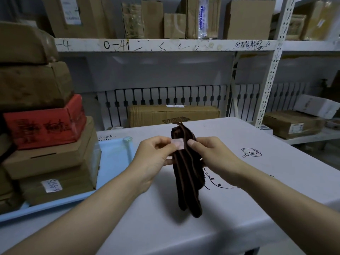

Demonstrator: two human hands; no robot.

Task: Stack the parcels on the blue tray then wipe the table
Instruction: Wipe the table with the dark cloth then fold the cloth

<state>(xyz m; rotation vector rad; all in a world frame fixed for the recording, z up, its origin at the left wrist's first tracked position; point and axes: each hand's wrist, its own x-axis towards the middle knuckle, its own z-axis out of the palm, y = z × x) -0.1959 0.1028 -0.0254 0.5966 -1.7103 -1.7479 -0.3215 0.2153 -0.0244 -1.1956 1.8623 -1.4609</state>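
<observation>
A dark brown cloth (187,179) with a pale label hangs folded above the grey table (239,199), its lower end near the tabletop. My left hand (154,159) pinches the cloth at its label from the left. My right hand (211,155) grips the cloth's upper part from the right. On the left stands the blue tray (114,155), carrying a tall stack of parcels: brown cardboard boxes (53,162) below, a red box (44,124) in the middle and brown wrapped parcels (33,83) on top.
Behind the table a white metal shelf rack (165,45) holds many cardboard boxes. A flat carton (173,113) lies behind the table's far edge. More boxes (292,124) sit on a low shelf at the right. Printed drawings mark the tabletop.
</observation>
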